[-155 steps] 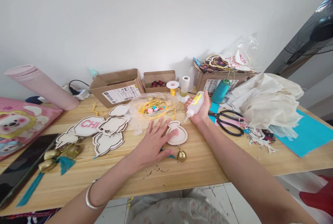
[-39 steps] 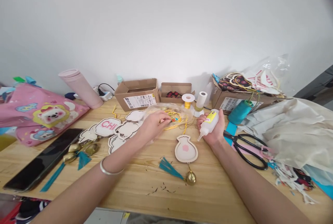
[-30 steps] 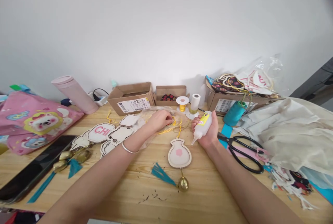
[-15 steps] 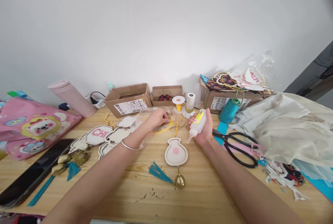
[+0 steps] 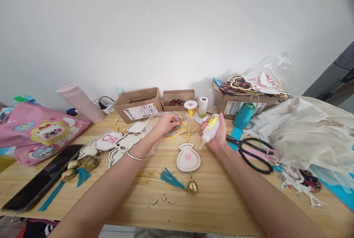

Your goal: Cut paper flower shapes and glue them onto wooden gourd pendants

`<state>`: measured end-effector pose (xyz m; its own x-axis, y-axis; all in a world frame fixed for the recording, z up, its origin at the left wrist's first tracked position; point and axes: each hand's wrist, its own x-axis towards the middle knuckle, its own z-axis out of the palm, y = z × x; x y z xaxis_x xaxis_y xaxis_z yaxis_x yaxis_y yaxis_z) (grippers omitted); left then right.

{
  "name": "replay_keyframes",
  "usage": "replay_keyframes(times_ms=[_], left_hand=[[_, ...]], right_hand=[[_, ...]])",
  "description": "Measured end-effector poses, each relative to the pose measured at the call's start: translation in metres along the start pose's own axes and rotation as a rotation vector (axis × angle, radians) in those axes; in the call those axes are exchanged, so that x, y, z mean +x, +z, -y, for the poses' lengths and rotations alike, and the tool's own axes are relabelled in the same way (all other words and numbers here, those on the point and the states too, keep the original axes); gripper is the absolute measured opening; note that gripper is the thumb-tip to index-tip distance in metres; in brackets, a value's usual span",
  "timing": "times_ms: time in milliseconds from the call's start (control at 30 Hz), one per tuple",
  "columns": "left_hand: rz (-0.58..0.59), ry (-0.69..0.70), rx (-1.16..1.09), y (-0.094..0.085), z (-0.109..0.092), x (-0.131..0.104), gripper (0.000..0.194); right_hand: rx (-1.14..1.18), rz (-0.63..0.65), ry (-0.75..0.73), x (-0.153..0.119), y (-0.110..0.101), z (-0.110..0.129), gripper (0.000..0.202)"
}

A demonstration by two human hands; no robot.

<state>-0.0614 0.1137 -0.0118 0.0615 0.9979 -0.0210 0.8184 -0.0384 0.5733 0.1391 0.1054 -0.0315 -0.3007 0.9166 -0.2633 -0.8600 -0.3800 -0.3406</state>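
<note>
My left hand (image 5: 166, 123) reaches over a clear plastic bag (image 5: 156, 138) of yellow cords (image 5: 181, 130) and small coloured beads. Its thumb and fingertips are pinched together, but what lies between them is too small to make out. My right hand (image 5: 218, 136) is wrapped round a translucent glue bottle (image 5: 211, 130) with a yellow label, its nozzle tilted down to the left. Between my arms lies a pouch-shaped wooden pendant (image 5: 188, 158) with a pink flower. A gold bell (image 5: 192, 187) and a teal tassel (image 5: 173, 179) hang from its lower end.
Black-handled scissors (image 5: 254, 153) lie right of my right forearm, near fabric scraps (image 5: 300, 184). Cardboard boxes (image 5: 138, 107), a yellow thread spool (image 5: 191, 108) and a teal thread cone (image 5: 244, 115) stand along the wall. More wooden pendants (image 5: 109, 140) and a dark phone (image 5: 41, 179) are left.
My left hand stays over the bag, its fingertips pinched among the cords, with the beads showing more. The glue bottle stays in my right hand. The whole view has shifted slightly.
</note>
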Motion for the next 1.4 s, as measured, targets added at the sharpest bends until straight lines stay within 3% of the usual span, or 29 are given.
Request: replay_keyframes(times_ms=[200, 533, 800, 967, 1400], left_hand=[[0.068, 0.055, 0.085, -0.003, -0.006, 0.008, 0.008], [0.146, -0.11, 0.09, -0.001, -0.018, 0.009, 0.009], [0.013, -0.167, -0.052, -0.005, -0.015, -0.001, 0.009], [-0.059, -0.204, -0.206, -0.008, -0.013, -0.008, 0.019], [-0.175, -0.218, -0.472, -0.007, -0.01, -0.017, 0.009]], right_hand=[[0.008, 0.011, -0.013, 0.0, 0.002, 0.0, 0.045], [-0.031, -0.015, -0.011, 0.001, 0.0, 0.0, 0.046], [-0.024, -0.034, -0.004, 0.001, 0.0, 0.0, 0.046], [-0.025, -0.027, -0.015, 0.001, 0.0, 0.0, 0.046], [-0.013, -0.028, -0.011, -0.003, 0.004, -0.001, 0.045]])
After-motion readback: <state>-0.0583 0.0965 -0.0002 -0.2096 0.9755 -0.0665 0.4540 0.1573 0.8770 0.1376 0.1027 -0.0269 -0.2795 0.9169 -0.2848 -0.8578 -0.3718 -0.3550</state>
